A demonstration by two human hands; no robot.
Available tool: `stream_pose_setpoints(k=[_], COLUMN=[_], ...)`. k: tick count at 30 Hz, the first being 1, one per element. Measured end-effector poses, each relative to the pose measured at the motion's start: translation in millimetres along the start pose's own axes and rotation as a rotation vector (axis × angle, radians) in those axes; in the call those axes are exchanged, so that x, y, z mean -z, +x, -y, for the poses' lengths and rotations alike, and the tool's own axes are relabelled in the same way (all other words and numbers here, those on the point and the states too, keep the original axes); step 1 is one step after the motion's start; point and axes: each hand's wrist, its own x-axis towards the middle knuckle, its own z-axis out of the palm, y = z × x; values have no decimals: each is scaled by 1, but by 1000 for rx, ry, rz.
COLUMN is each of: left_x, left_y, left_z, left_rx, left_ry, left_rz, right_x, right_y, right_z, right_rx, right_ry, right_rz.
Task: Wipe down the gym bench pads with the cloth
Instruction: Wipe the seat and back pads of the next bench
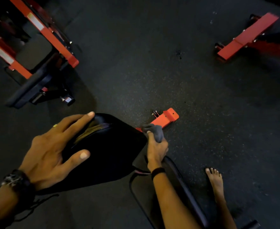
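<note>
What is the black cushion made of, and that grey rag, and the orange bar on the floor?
Bench pad: probably vinyl or faux leather, smooth, with a glossy streak. Cloth: soft fabric, matte and crumpled in the right hand. Orange bar: likely painted metal, flat with sharp edges and a bolt hole.

The left hand (53, 151) lies spread on the black back pad (112, 146) of the bench, fingers straight, fingertips at its upper left edge and thumb resting on its face. At the pad's right edge the right hand (157, 147) grips a bunched grey cloth (154, 130), held against that edge. Below it lies the black seat pad (145, 195), partly covered by the right forearm. The bench's red foot bar (166, 119) rests on the dark speckled rubber floor (152, 71). A bare foot (216, 184) stands right of the seat pad. Another red-framed bench (36, 55) stands upper left, a red base bar (246, 35) upper right.
</note>
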Motion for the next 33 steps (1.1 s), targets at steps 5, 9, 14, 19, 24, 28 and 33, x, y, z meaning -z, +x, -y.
stream_pose_setpoints(k=[5, 9, 14, 19, 24, 28, 33], left_x=[2, -1, -2, 1, -19, -29, -31], left_y=[-2, -5, -13, -46, -128, -170, -193], left_z=[-1, 1, 4, -4, 1, 9, 14], left_rx=[-30, 14, 22, 207, 340, 481, 524], left_ry=[42, -31, -172, -540, -360, -340, -361], left_rz=[-53, -227, -521, -1009, -981, -1019, -1047], right_x=[3, 13, 17, 10, -18, -62, -61], right_y=[-75, -117, -150, -163, -207, -267, -269], right_z=[32, 63, 86, 101, 96, 43, 41], right_rx=[377, 638, 1205, 1811, 2106, 2218, 2349], right_ry=[223, 268, -121, -823, -1255, -1533, -1651], right_rz=[193, 335, 485, 497, 591, 823, 942])
